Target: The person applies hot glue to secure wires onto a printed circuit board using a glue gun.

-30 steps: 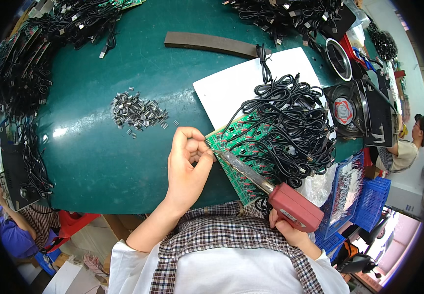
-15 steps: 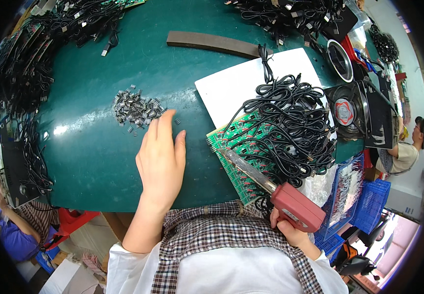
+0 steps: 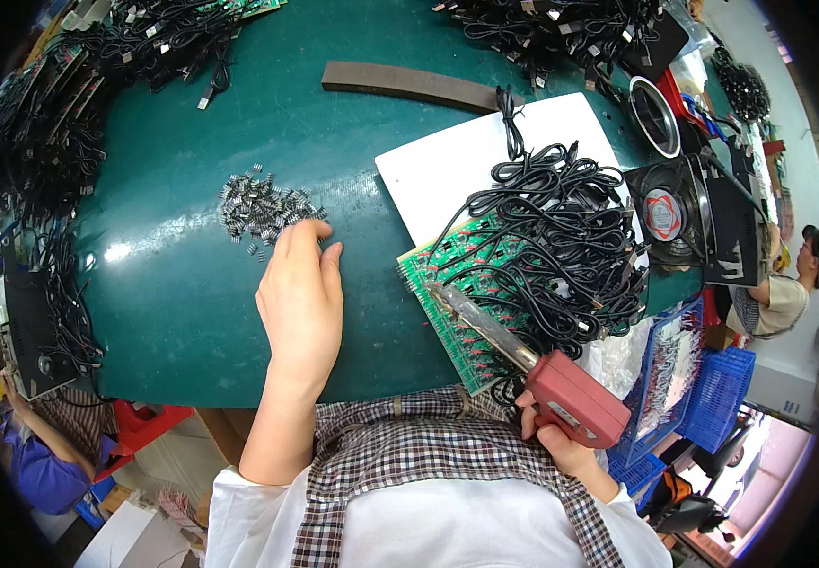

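Observation:
My left hand (image 3: 301, 298) is by the near right edge of a loose pile of small metal-pinned parts (image 3: 263, 204) on the green table. Its fingers curl in toward the thumb; whatever lies between the fingertips is too small to make out. At the right, my right hand (image 3: 561, 445) grips a red-bodied soldering gun (image 3: 575, 399). Its long, worn metal barrel points up and left over a panel of green circuit boards (image 3: 461, 327). Bundled black USB cables (image 3: 570, 246) lie across the boards and a white sheet (image 3: 438, 185).
A dark bar (image 3: 409, 83) lies at the back. Heaps of cables (image 3: 35, 142) fill the left side and far right. A fan (image 3: 665, 213) stands right of the cables, and blue baskets (image 3: 717, 398) below it. Other people sit at both sides.
My left hand has drawn back slightly, its fingers curling inward. A single part beside the pile no longer shows. My right hand and the soldering gun have hardly moved.

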{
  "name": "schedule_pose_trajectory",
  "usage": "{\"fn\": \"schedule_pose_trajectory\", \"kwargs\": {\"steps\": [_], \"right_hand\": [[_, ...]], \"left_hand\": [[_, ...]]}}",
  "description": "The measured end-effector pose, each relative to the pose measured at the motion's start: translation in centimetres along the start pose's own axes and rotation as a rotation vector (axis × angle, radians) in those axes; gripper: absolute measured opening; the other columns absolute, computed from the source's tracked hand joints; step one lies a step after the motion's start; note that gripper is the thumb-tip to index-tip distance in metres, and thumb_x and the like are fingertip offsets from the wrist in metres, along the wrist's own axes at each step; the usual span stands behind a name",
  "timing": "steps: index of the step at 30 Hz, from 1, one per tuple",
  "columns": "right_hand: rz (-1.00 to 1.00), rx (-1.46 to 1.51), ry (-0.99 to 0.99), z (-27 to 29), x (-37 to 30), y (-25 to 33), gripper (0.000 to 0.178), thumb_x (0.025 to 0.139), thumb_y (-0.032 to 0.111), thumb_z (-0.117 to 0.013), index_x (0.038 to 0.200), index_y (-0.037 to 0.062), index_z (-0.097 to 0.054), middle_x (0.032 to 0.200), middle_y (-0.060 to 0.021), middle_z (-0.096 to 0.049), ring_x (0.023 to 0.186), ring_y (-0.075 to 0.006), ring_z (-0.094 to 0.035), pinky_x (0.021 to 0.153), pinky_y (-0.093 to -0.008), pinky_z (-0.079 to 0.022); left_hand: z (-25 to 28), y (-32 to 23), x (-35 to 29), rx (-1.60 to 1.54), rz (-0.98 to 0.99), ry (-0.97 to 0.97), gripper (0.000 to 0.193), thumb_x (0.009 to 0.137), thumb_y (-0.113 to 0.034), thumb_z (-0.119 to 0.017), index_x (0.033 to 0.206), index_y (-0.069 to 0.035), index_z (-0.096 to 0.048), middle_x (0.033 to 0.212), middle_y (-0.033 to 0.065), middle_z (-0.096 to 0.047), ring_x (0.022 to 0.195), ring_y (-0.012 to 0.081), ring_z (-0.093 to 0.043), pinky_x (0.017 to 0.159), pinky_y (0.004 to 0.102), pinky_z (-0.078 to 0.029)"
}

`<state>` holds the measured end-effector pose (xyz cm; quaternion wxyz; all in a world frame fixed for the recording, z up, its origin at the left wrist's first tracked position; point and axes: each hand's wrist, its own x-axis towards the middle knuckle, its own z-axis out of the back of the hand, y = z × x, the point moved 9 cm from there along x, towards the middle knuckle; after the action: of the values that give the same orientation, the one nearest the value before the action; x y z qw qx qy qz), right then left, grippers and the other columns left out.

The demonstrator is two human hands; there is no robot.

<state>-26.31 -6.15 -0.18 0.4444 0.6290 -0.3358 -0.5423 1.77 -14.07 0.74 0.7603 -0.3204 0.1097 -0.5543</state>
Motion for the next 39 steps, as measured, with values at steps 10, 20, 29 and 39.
{"fn": "schedule_pose_trajectory", "kwargs": {"steps": [10, 20, 29, 39], "right_hand": [[0.002, 0.052, 0.042, -0.3, 0.3, 0.0, 0.061, 0.070, 0.011, -0.070, 0.120, -0.0076, -0.041, 0.094, -0.0122, -0.062, 0.071, -0.0078, -0.057, 0.060, -0.0180, -0.047], [0.008, -0.003, 0.043, -0.1, 0.1, 0.0, 0.064, 0.071, 0.011, -0.069, 0.124, -0.0065, -0.038, 0.094, -0.0120, -0.063, 0.071, -0.0073, -0.057, 0.060, -0.0175, -0.047], [-0.008, 0.035, 0.062, -0.3, 0.2, -0.5, 0.066, 0.070, 0.011, -0.071, 0.124, -0.0064, -0.038, 0.094, -0.0108, -0.063, 0.068, -0.0065, -0.057, 0.062, -0.0177, -0.047], [0.030, 0.067, 0.021, 0.6, -0.3, -0.6, 0.071, 0.069, 0.023, -0.075, 0.121, -0.0094, -0.038, 0.091, -0.0152, -0.063, 0.070, -0.0098, -0.057, 0.059, -0.0195, -0.048]], "left_hand": [[0.0, 0.2, -0.7, -0.042, -0.002, 0.069, 0.008, 0.074, 0.003, -0.058, 0.080, 0.002, -0.053, 0.071, 0.0088, -0.050, 0.059, 0.0167, -0.050, 0.057, 0.0282, -0.042], [-0.9, 2.9, -3.1, -0.657, 0.269, 0.190, 0.008, 0.079, 0.006, -0.054, 0.085, 0.006, -0.059, 0.080, 0.0074, -0.059, 0.071, 0.0131, -0.059, 0.068, 0.0226, -0.049], [-1.9, 2.0, -4.9, -0.945, 0.428, 0.207, 0.008, 0.082, 0.004, -0.053, 0.089, 0.005, -0.055, 0.079, 0.0100, -0.061, 0.071, 0.0135, -0.060, 0.066, 0.0223, -0.049], [-4.6, -0.8, -5.9, -1.141, 0.494, 0.430, 0.022, 0.082, 0.004, -0.053, 0.103, 0.001, -0.046, 0.081, 0.0089, -0.059, 0.071, 0.0126, -0.059, 0.067, 0.0229, -0.048]]}}
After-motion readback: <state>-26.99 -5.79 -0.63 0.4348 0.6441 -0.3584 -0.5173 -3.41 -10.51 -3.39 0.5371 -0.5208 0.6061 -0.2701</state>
